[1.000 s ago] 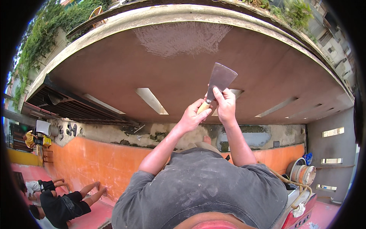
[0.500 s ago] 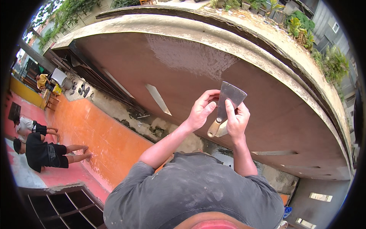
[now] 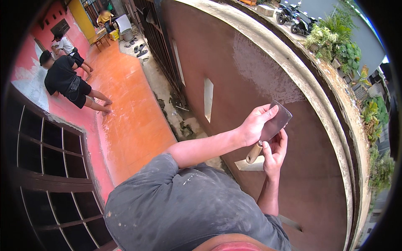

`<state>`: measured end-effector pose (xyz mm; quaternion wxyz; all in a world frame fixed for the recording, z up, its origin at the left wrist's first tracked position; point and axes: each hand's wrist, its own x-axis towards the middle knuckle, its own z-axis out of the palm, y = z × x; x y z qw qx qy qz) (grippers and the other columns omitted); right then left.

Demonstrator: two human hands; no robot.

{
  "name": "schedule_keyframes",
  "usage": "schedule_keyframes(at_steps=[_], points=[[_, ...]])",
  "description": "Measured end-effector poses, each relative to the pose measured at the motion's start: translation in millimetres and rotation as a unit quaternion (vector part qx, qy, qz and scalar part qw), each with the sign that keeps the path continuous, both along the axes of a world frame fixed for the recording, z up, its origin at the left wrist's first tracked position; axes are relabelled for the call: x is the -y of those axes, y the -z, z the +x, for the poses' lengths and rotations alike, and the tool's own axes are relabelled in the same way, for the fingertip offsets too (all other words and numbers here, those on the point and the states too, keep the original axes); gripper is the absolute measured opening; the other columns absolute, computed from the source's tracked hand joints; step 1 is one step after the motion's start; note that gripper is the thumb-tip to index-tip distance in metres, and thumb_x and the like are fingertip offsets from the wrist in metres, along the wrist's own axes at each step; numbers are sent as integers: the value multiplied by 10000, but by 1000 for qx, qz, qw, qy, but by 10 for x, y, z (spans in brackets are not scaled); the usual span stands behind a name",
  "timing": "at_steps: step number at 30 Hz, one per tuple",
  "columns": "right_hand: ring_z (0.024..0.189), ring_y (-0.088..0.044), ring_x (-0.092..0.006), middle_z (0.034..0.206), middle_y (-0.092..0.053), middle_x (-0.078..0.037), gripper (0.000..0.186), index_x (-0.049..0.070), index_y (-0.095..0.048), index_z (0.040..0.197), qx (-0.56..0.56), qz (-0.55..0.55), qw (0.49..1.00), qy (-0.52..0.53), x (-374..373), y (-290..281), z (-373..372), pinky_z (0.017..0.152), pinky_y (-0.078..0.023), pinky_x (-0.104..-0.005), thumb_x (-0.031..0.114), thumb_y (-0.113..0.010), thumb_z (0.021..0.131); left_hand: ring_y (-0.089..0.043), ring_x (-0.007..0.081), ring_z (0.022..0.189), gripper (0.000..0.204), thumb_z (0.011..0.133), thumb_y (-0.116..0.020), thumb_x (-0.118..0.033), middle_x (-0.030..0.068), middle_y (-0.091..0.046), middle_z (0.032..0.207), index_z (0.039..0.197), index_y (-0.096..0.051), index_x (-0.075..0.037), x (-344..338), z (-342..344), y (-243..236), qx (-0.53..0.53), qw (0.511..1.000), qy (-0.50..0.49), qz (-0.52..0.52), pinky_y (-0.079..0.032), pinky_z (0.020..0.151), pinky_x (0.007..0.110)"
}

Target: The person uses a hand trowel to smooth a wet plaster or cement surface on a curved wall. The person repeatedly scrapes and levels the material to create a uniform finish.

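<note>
A paint scraper with a broad dark metal blade and a short wooden handle is between my two hands, in front of the brown wall. My left hand pinches the blade, its thumb lying across the upper face and its fingers behind. Lower down, my right hand curls round the other side of the scraper. Its thumb sits by the neck of the handle and its fingertips reach the blade's lower edge. The handle points down toward my chest.
The brown wall has a scraped pale patch and slot openings. Left, two people work at a pink wall above an orange floor. Another person sits farther back near sandals. A dark-framed window stands lower left.
My left hand has moved from beside the blade to pinch it. My right thumb has slid off the blade face down to the handle's neck. The view has turned left.
</note>
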<state>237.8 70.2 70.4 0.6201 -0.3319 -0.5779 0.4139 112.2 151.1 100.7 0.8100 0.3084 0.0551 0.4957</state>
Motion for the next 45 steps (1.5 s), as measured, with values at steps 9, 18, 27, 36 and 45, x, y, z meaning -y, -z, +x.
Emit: schedule_keyframes(at_steps=[9, 18, 27, 36, 45], points=[[429, -463, -110, 686, -528, -71, 326, -20, -411, 1367, -97, -126, 983, -93, 144, 15, 62, 382, -426, -242, 109, -452, 1070, -688, 161, 857, 403, 1075, -498, -450, 87, -704, 914, 1097, -608, -63, 188, 198, 44, -65, 998, -17, 13, -583, 778, 322], [347, -399, -134, 564, -419, -47, 216, 2, -431, 1218, -288, -184, 922, -184, 247, 113, 27, 323, -368, -262, 148, -473, 1063, -685, 197, 763, 449, 1086, -459, -475, 96, -693, 816, 989, -587, -55, 186, 246, 169, -77, 996, 54, 8, -582, 737, 345], [315, -359, -134, 529, -399, -21, 95, 39, -417, 1045, -279, -199, 932, -122, 238, 137, -52, 306, -357, -276, 88, -498, 1033, -664, 200, 725, 522, 1083, -443, -510, 111, -672, 748, 940, -603, -33, 236, 214, 212, -109, 989, 105, -8, -575, 739, 353], [328, -343, -120, 521, -367, -5, 105, 90, -413, 980, -231, -192, 948, -108, 217, 165, -138, 299, -318, -254, 116, -487, 1050, -645, 199, 667, 563, 1063, -448, -563, 91, -611, 669, 950, -587, -29, 208, 144, 151, -130, 987, 93, 23, -570, 702, 354], [330, -348, -119, 523, -348, 4, 116, 80, -403, 969, -233, -192, 949, -89, 232, 91, -227, 299, -319, -255, 94, -483, 1052, -654, 219, 646, 577, 1058, -440, -582, 89, -600, 640, 917, -577, -40, 189, 132, 157, -144, 984, 97, 24, -570, 680, 350]])
